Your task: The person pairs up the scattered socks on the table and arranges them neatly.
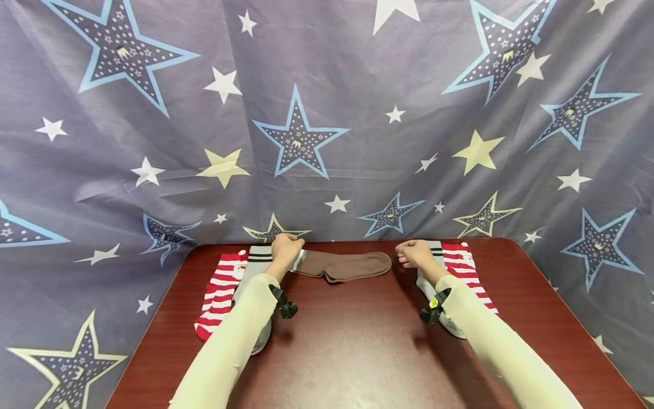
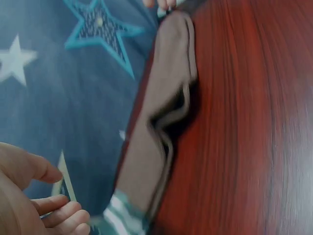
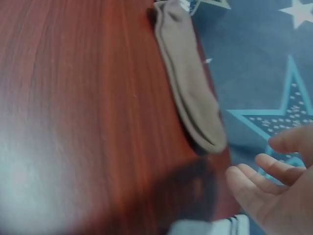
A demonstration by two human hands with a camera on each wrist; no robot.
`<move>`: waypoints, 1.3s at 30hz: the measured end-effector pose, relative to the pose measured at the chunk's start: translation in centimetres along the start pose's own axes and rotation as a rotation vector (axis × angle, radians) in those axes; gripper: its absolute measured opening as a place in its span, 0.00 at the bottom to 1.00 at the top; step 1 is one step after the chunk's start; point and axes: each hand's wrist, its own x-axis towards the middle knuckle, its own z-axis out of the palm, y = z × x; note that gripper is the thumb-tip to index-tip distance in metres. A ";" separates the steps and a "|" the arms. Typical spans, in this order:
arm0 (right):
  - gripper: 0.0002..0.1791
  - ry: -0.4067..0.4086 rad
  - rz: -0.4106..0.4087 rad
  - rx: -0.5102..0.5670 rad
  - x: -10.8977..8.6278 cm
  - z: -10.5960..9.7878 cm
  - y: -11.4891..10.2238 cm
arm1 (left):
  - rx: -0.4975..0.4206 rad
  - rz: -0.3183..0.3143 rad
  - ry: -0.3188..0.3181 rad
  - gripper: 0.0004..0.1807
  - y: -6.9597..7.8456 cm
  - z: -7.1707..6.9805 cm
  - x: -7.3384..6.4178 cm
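A pair of brown socks lies sideways along the table's back edge, cuff on the left, toe on the right. Its cuff has green and white bands, visible in the left wrist view on the brown socks. My left hand is beside that cuff; in the left wrist view the left hand has loosely bent fingers with nothing between them. Just past the toe is my right hand. The right wrist view shows the right hand with relaxed, spread fingers, apart from the brown socks.
Left of the brown pair lie grey socks, partly under my sleeve, and red-and-white striped socks. On the right are more grey socks and striped socks. A star-patterned cloth hangs behind the wooden table.
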 end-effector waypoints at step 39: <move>0.17 -0.190 0.238 -0.174 -3.3 -11.9 1.7 | -0.738 -0.337 -0.868 0.26 8.8 15.9 -10.9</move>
